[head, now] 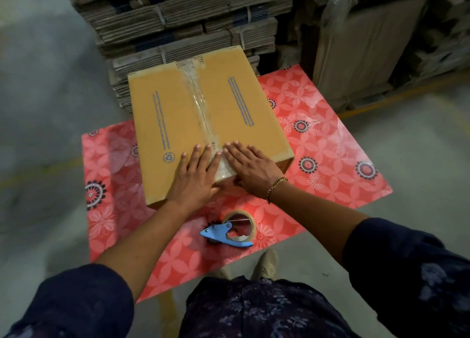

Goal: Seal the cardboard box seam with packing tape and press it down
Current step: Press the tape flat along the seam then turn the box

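Observation:
A closed brown cardboard box (pixel 167 124) lies on a red flowered table (pixel 330 144). A strip of clear packing tape (pixel 201 108) runs along its centre seam from the far edge to the near edge. My left hand (pixel 195 174) lies flat on the box top just left of the tape at the near end, fingers spread. My right hand (pixel 248 167), with a gold bracelet at the wrist, lies flat just right of the tape, fingertips touching it. Neither hand holds anything. A blue tape dispenser with a roll of tape (pixel 232 232) rests on the table close to me.
Tall stacks of bundled flat cardboard (pixel 178 19) stand right behind the table. More cardboard sheets wrapped in plastic (pixel 368 45) lean at the back right. Grey concrete floor (pixel 38 108) surrounds the table, and one of my shoes (pixel 265 264) shows under its near edge.

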The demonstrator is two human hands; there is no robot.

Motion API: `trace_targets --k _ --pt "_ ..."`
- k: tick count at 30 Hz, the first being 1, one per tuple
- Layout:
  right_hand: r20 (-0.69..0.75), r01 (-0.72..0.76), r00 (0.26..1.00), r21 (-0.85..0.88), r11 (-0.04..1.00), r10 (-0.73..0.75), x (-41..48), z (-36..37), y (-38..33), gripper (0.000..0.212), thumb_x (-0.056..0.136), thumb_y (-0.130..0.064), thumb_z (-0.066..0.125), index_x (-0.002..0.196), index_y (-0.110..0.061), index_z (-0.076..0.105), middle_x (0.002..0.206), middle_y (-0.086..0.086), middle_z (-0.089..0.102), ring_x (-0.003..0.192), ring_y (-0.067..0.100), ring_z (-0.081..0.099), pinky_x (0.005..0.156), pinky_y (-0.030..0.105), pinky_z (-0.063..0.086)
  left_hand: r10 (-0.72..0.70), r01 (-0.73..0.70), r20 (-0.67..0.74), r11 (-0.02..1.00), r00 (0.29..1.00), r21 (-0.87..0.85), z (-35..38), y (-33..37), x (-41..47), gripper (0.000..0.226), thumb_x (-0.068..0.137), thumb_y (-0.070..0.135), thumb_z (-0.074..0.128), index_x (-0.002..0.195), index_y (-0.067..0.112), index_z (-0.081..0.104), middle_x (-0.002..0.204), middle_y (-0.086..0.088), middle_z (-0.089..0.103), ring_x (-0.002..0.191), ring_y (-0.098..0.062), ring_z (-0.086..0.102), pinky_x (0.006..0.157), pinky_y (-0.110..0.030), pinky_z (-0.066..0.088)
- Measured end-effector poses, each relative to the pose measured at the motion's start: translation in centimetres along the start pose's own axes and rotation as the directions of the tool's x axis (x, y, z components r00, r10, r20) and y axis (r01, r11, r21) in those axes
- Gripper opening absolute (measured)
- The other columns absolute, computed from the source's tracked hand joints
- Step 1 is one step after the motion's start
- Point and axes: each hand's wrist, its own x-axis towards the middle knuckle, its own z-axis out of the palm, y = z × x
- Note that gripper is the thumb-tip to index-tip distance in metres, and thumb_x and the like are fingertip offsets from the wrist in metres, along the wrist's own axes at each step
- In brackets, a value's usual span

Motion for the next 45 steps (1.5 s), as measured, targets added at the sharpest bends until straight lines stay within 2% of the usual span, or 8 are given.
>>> trace_targets --k 8,11,16,21,29,38,42,45 --pt "-0.028 0.034 0.999 0.044 0.998 -0.032 0.2 -1.6 0.4 0.099 0.082 -0.076 0.023 0.156 -0.01 0.026 0.164 0.008 0.027 0.151 0.026 0.026 0.118 0.046 0.027 -0.185 0.187 0.052 0.982 0.981 -0.035 -0.9 1.7 -0.8 0.12 0.074 0.033 0.082 0.162 0.021 0.002 0.171 -0.016 0.004 0.158 -0.037 0.004 0.126 -0.056 0.014" --pt "-0.004 0.026 1.0 0.041 0.999 -0.026 1.2 -1.6 0.6 0.108 0.08 -0.086 0.023 0.158 -0.011 0.018 0.167 0.007 0.019 0.153 0.024 0.019 0.121 0.045 0.019 -0.292 0.296 0.053 0.95 0.955 -0.101 -1.1 2.5 -0.8 0.122 0.07 0.046 0.081 0.162 0.019 0.005 0.171 -0.017 0.004 0.157 -0.04 0.003 0.125 -0.06 0.013" --pt "-0.029 0.03 0.999 0.013 0.999 -0.029 1.3 0.2 1.1 0.1 0.087 -0.077 0.032 0.158 -0.008 0.017 0.166 0.01 0.02 0.154 0.026 0.017 0.123 0.047 0.018 -0.288 0.28 -0.019 0.941 0.957 -0.188 -1.0 2.2 -0.9 0.113 0.075 0.089 0.042 0.162 0.023 0.015 0.171 -0.012 0.012 0.158 -0.033 0.01 0.125 -0.055 0.014" --pt "-0.004 0.065 0.998 -0.017 0.998 -0.065 1.6 0.6 0.8 0.096 0.09 -0.069 0.04 0.158 -0.006 0.014 0.167 0.012 0.016 0.154 0.028 0.013 0.123 0.047 0.015 -0.312 0.287 -0.135 0.941 0.941 -0.178 -0.4 2.2 -1.4 0.091 0.091 0.082 0.013 0.158 0.023 0.033 0.166 -0.012 0.032 0.153 -0.032 0.03 0.118 -0.054 0.03" --pt "0.08 0.103 0.992 -0.019 0.995 -0.101 1.1 -0.2 1.1 0.089 0.093 -0.051 0.045 0.159 -0.008 0.004 0.169 0.011 0.005 0.156 0.026 0.002 0.124 0.044 0.007 -0.232 0.229 -0.057 0.972 0.971 -0.055 -0.1 1.7 -1.3 0.086 0.092 0.073 0.032 0.157 0.016 0.03 0.165 -0.015 0.032 0.151 -0.039 0.03 0.111 -0.056 0.038" --pt "0.019 0.143 0.989 0.017 0.99 -0.143 1.3 -0.8 2.4 0.094 0.09 -0.077 0.014 0.159 -0.012 0.016 0.168 0.005 0.015 0.155 0.021 0.012 0.124 0.042 0.015 -0.233 0.234 0.037 0.971 0.972 -0.056 -0.7 1.5 -1.5 0.109 0.079 0.052 0.074 0.162 0.021 0.011 0.172 -0.008 0.009 0.158 -0.035 0.008 0.119 -0.055 0.025" --pt "-0.007 0.127 0.992 0.022 0.992 -0.127 1.2 -0.3 2.2 0.097 0.09 -0.075 -0.003 0.157 -0.01 0.022 0.166 0.008 0.023 0.153 0.024 0.019 0.122 0.046 0.022 -0.274 0.266 -0.042 0.953 0.961 -0.146 -0.8 1.8 -1.5 0.099 0.086 0.085 0.036 0.161 0.023 0.019 0.171 -0.006 0.016 0.157 -0.032 0.013 0.12 -0.055 0.024" --pt "-0.019 0.134 0.991 0.014 0.991 -0.134 1.2 -0.1 2.1 0.091 0.093 -0.072 0.008 0.156 -0.008 0.026 0.164 0.01 0.027 0.152 0.026 0.023 0.122 0.047 0.024 -0.29 0.27 -0.1 0.947 0.952 -0.173 -0.5 2.0 -1.6 0.087 0.094 0.079 0.013 0.16 0.024 0.026 0.169 -0.007 0.024 0.156 -0.032 0.02 0.119 -0.055 0.028"
